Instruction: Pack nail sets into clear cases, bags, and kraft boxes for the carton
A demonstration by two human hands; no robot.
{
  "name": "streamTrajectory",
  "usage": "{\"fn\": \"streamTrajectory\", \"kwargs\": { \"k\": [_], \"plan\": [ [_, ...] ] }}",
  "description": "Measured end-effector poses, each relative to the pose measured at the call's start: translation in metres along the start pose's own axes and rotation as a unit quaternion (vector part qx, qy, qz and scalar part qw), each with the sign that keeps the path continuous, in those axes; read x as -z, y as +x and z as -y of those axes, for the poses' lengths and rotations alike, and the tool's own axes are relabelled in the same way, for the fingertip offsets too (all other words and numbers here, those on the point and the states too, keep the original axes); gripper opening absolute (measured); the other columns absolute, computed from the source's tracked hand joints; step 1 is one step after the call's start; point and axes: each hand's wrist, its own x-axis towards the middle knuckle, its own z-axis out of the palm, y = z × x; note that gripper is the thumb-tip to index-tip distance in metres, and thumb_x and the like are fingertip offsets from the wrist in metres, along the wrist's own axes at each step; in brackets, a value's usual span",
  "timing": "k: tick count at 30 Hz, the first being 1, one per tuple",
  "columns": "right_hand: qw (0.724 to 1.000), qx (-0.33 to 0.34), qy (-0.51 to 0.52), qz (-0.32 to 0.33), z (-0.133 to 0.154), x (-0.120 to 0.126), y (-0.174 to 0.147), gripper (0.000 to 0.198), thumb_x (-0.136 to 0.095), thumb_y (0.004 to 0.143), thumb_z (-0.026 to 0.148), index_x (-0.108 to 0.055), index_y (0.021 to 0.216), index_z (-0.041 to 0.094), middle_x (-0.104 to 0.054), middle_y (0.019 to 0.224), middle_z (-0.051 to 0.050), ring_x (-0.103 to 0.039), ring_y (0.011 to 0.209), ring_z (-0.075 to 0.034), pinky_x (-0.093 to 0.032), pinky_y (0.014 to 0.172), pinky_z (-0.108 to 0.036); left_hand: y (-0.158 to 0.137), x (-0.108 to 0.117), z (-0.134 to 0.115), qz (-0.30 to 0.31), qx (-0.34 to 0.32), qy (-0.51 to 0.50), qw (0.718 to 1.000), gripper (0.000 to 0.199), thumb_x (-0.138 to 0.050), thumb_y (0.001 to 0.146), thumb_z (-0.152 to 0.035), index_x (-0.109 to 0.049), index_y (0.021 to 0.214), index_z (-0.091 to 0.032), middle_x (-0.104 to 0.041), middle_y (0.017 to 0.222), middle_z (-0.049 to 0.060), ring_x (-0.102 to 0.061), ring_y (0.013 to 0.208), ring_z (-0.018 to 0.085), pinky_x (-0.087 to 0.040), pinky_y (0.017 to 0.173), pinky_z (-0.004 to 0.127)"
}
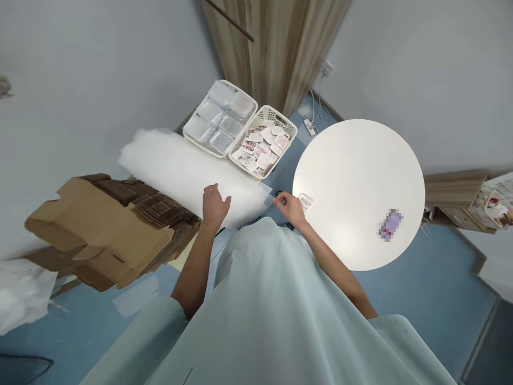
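A long pile of thin white packing sheets (180,160), possibly foam or plastic, lies in front of me, a little left of centre. My left hand (214,207) is over the pile with its thumb held apart from the fingers; whether it presses on the sheets I cannot tell. At the pile's right end a translucent corner of a sheet (266,188) sticks out. My right hand (289,207) pinches this corner between thumb and fingertips. Just right of that hand, a small clear pack with printed contents (306,202) lies at the round table's edge.
Behind the pile stand a basket of clear plastic boxes (195,140) and a basket of printed packets (259,175). Flattened cardboard boxes (104,230) are stacked at left. The round white table (360,160) at right bears a blurred purple object (390,224). A power strip (309,127) lies on the floor.
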Motion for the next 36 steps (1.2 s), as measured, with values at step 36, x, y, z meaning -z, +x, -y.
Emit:
{"fn": "streamTrajectory", "kwargs": {
  "k": [36],
  "plan": [
    [0.992,0.097,-0.046,0.070,0.086,-0.066,0.034,0.052,-0.069,0.098,0.056,-0.067,0.136,0.021,-0.068,0.146,-0.014,-0.060,0.139,-0.030,-0.046,0.116,-0.043,-0.049,0.031,0.007,-0.076,-0.072,-0.152,0.983,0.023,-0.051,0.102,-0.025,-0.072,0.113,-0.024,-0.072,0.126,0.012,-0.062,0.122,0.031,-0.044,0.112,0.047]
  ]
}}
